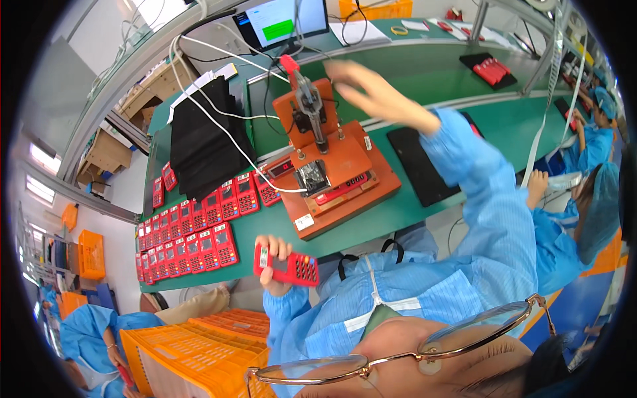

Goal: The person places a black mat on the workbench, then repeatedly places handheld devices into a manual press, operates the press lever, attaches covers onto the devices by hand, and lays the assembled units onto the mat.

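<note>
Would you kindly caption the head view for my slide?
Left hand holds a red keypad device; right hand near a red-handled clamp.

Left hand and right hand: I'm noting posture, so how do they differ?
The left hand curls around a red keypad device; the right hand shows nothing held, its fingers extended. The left hand is near the body; the right hand is farther out, near the red clamp handle. Both are bare, with blue sleeves.

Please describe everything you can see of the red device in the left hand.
The red device looks like plastic, with dark and coloured keys, a window and a pale label. The left hand grips its label end, keypad end pointing right. It appears held off the table, near the front edge. Whether the window holds a screen is unclear.
</note>
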A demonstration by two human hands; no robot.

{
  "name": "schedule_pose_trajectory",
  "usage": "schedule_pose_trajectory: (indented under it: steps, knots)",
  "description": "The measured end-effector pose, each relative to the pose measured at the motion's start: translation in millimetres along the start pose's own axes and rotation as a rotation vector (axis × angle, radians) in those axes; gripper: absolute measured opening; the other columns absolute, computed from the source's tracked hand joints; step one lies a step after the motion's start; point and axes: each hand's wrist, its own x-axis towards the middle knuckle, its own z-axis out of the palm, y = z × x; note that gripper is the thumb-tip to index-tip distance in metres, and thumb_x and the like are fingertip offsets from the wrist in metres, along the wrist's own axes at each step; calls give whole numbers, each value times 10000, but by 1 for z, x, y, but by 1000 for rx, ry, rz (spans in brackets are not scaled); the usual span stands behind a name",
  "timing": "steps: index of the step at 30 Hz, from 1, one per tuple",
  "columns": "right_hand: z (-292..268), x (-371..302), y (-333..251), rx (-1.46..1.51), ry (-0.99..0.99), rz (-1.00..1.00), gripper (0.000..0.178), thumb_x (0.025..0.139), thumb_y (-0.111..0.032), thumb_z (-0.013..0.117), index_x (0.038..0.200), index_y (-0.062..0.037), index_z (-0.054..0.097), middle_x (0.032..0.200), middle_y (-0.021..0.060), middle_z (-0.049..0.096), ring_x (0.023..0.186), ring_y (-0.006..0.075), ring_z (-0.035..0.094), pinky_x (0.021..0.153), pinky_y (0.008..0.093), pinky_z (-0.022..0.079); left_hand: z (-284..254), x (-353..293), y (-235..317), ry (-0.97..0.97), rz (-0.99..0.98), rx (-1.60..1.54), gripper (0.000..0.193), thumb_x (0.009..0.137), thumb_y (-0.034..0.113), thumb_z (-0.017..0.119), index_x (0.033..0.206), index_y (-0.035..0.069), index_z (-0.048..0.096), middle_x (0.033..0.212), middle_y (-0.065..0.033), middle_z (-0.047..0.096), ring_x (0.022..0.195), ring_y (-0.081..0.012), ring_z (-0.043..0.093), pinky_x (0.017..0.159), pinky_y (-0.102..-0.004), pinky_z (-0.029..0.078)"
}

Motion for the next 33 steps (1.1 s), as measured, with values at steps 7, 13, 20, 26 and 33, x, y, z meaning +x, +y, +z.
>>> schedule_pose_trajectory:
  steps: [7, 13, 20, 26, 33]
  knots:
    - [29, 50, -80, 451, -42, -37, 231, 944, -114, 446, 1145, -20, 510, 832, 61, 527, 798, 165, 549, 776, 295, 448, 70, 54, 2, -261, 135, 208, 517, 585, 227, 727, 932, 123, 358, 808, -7, 393, 732, -141, 423, 690, -266, 360]
    - [38, -45, -104, 230, -66, -220, 792, 591, -393, 795, 1241, -72, 475, 1283, 247, 252, 1254, 450, 252, 1036, 489, 264, 106, 99, -18, -432, 462, 590, 499, 617, 247, 711, 914, 74, 348, 902, -95, 463, 1125, -335, 476, 987, -464, 345]
    - [41, -71, -106, 841, 93, 200, 522, 790, -96, 678, 1257, -12, 462, 1273, 144, 428, 1166, 237, 466, 950, 350, 402, 166, 188, -19, -1101, 286, 1260, 710, 506, 394, 764, 1070, 19, 553, 1101, -166, 608, 1133, -363, 523, 970, -450, 376]
    - [-61, -199, -4, 312, 76, 763, 451, 779, -154, 719, 1155, 24, 545, 1076, 91, 625, 992, 154, 583, 840, 299, 473, 173, 179, -27, -1190, 282, 1420, 490, 640, 375, 753, 981, 46, 628, 915, -99, 666, 913, -295, 623, 887, -407, 436]
    - [-117, -342, 102, -787, 76, 908, 359, 853, -205, 590, 1141, 8, 561, 1097, 212, 587, 1028, 378, 549, 881, 414, 446, 210, 270, -12, -600, 961, 1243, 248, 756, 138, 715, 947, 22, 605, 931, -107, 658, 802, -179, 621, 721, -304, 484]
